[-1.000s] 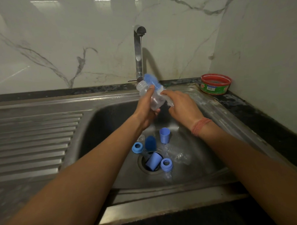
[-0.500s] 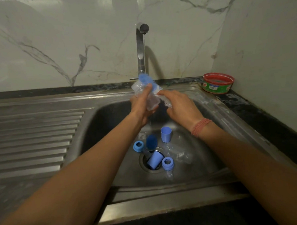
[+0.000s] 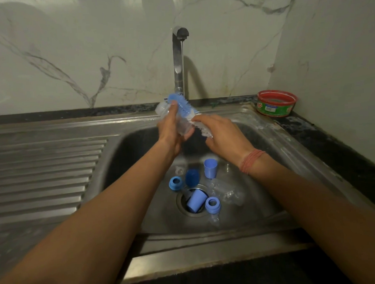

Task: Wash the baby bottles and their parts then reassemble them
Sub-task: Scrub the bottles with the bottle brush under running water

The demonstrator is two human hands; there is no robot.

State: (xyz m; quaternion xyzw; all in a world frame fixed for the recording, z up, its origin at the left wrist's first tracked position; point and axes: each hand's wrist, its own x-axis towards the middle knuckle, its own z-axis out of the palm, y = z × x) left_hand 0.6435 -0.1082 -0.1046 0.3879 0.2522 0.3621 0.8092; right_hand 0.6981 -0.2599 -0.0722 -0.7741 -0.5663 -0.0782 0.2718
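Observation:
My left hand (image 3: pixel 172 129) grips a clear baby bottle (image 3: pixel 182 127) over the sink, under the tap. My right hand (image 3: pixel 223 136) holds a bottle brush (image 3: pixel 184 106) with blue and white bristles, laid along the outside of the bottle. On the sink floor lie two blue screw rings (image 3: pixel 175 183) (image 3: pixel 213 204), two blue caps (image 3: pixel 211 168) (image 3: pixel 196 200), a dark blue sponge piece (image 3: pixel 192 177), a second clear bottle (image 3: pixel 226 192) on its side and a clear teat (image 3: pixel 214 221).
A thin stream of water runs from the steel tap (image 3: pixel 178 60). The steel sink (image 3: pixel 126 144) has a ribbed draining board (image 3: pixel 44 176) at left. A red and green round tub (image 3: pixel 276 102) stands on the dark counter at back right. Marble walls rise behind and at right.
The brush has slid back along the bottle toward my right, showing more white bristles. Both hands stay under the tap. The parts on the sink floor have not moved.

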